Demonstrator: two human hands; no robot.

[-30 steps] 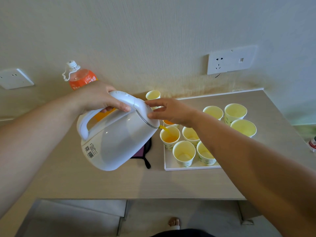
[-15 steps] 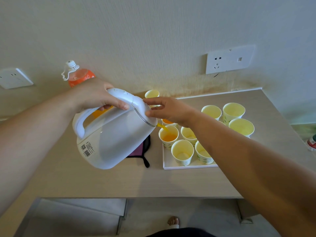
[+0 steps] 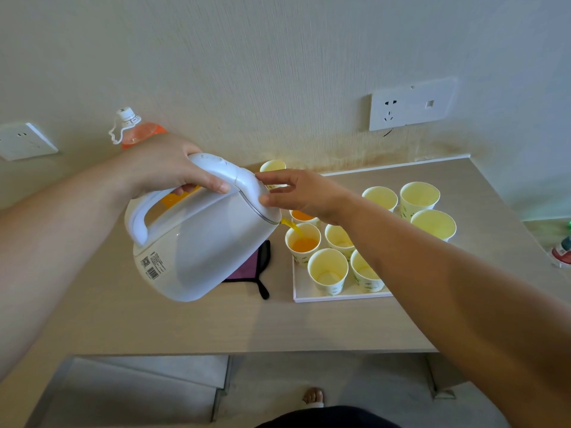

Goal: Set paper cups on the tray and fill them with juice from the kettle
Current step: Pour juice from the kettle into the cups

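My left hand [image 3: 168, 163] grips the handle of the white kettle [image 3: 204, 242], which is tilted to the right. Orange juice streams from its spout into a paper cup [image 3: 302, 244] at the tray's left side. My right hand [image 3: 304, 194] rests its fingertips on the kettle's lid with fingers spread. The white tray [image 3: 309, 296] holds several yellow-lined cups: one behind the pouring cup [image 3: 301, 216] holds juice, and two at the front [image 3: 328, 271] [image 3: 366, 273] look empty. My right forearm hides part of the tray.
Three empty cups [image 3: 419, 197] stand on the table right of the tray, one more [image 3: 272, 166] by the wall. An orange juice bottle [image 3: 136, 129] stands behind my left hand. A purple pot holder [image 3: 251, 271] lies under the kettle. Wall sockets [image 3: 412, 103] sit above the table.
The kettle stays tilted and keeps pouring; the juice level in the cup under the spout has risen. Both hands hold about the same position.
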